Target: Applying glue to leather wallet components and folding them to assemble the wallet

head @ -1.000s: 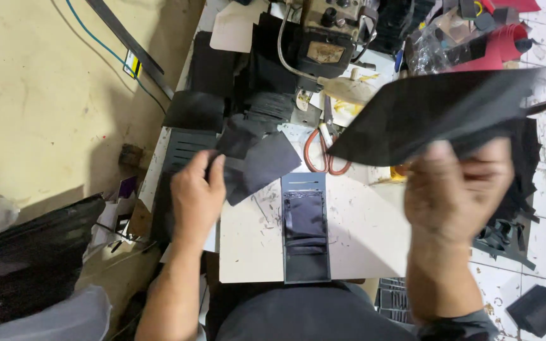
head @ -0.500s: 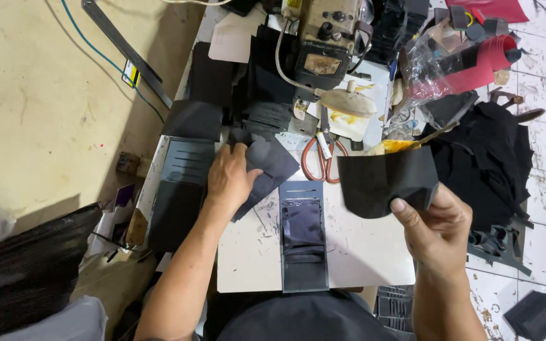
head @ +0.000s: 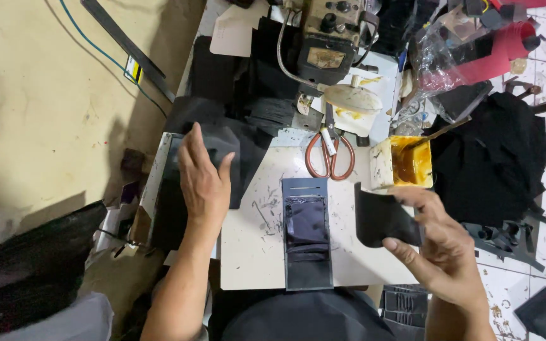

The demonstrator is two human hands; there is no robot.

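My right hand [head: 442, 249] grips a black piece of leather-like material [head: 377, 218] just above the right side of the white work table [head: 254, 252]. My left hand [head: 202, 180] lies flat, fingers spread, on a dark grey cut piece [head: 238, 164] at the table's left edge, on top of a stack of black pieces. Between the hands, a dark rectangular wallet-like panel [head: 307, 232] with glossy pockets lies lengthwise on the table.
Orange-handled scissors [head: 330, 158] lie behind the panel. A yellow glue container with a brush [head: 406, 163] stands at the right. A sewing machine [head: 331, 44] sits at the back. Black material is heaped on the right [head: 494, 158], with clear bags and red pieces behind.
My right hand has lowered the black piece from high at the right down to the table's right side. My left hand shifted left and flattened on the dark piece.
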